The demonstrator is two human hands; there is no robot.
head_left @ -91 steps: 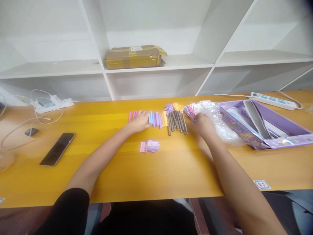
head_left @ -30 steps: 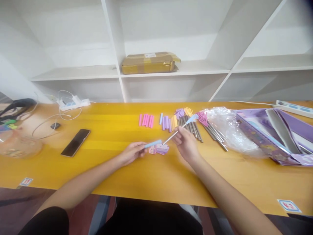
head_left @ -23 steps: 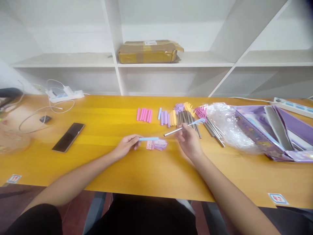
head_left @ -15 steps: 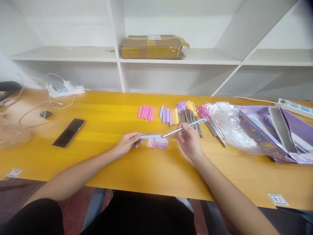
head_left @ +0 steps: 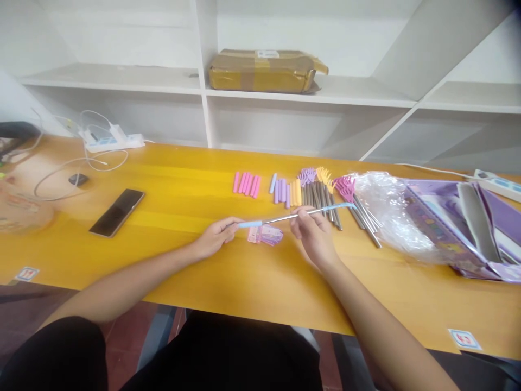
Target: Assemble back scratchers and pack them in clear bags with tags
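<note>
My left hand [head_left: 215, 238] is closed around the outer end of a light-blue handle sleeve [head_left: 250, 224]. From the sleeve's other end runs a thin silver rod [head_left: 280, 219], and the two lie nearly in line. My right hand [head_left: 312, 233] pinches this rod near its far end, where a light-blue claw head [head_left: 340, 206] points right, so the whole looks like a back scratcher. Both hands hold it above the table. Below it lies a fanned stack of pink and purple cards [head_left: 265, 235]. Whether the rod sits inside the sleeve is hard to tell.
Behind are pink sleeves [head_left: 247, 184], purple sleeves [head_left: 280, 191], yellow sleeves [head_left: 296, 192] and a blue one [head_left: 273, 183]. Metal rods with coloured claws [head_left: 319, 195] lie beside clear plastic [head_left: 391, 212] and a purple box [head_left: 448, 222]. A phone [head_left: 116, 212] rests left; a carton [head_left: 264, 70] is shelved.
The rod and sleeve have come from a slight angle into a straighter line, meeting end to end. Less of the sleeve shows past my left fingers. The view has shifted slightly.
</note>
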